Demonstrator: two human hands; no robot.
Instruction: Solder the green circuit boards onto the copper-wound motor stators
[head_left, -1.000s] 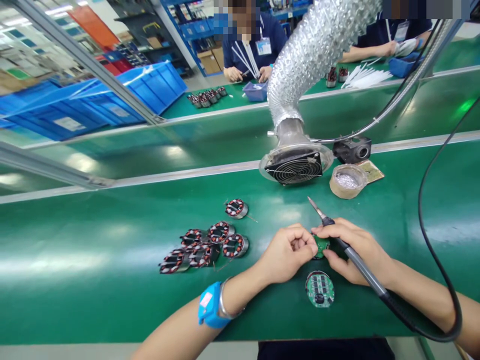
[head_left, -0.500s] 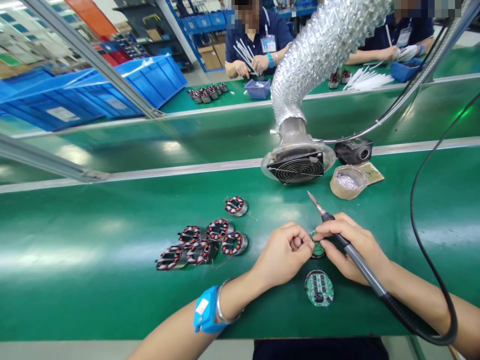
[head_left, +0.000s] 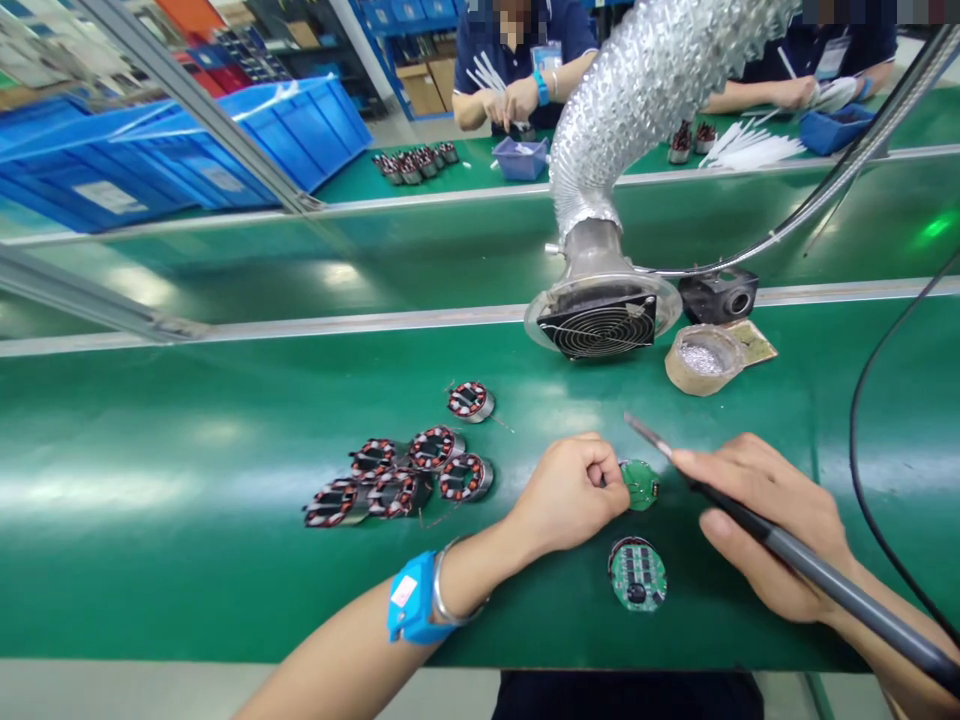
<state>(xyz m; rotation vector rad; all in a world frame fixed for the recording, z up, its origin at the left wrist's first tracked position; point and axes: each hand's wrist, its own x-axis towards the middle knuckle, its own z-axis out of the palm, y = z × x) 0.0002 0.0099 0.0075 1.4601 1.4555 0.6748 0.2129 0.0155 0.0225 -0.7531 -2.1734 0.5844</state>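
Note:
My left hand (head_left: 574,492) is closed in a pinch on a small round green circuit board (head_left: 640,483) held against the green bench mat. My right hand (head_left: 765,520) grips a soldering iron (head_left: 795,560), its tip pointing up and left, a short way right of that board. A second round green circuit board (head_left: 637,574) lies flat on the mat just below the hands. A cluster of several wound stator coils (head_left: 401,476) lies to the left of my left hand, and one more stator coil (head_left: 470,401) sits apart behind them.
A fume extractor fan (head_left: 601,322) on a silver flexible duct stands behind the hands, with a round tin of solder dross (head_left: 703,359) to its right. A black cable (head_left: 862,440) loops at the right. Across the far bench, other people handle white tubes beside blue bins.
My right hand has pulled back to the right with the soldering iron, off the small board. My left hand stays pinched on the board.

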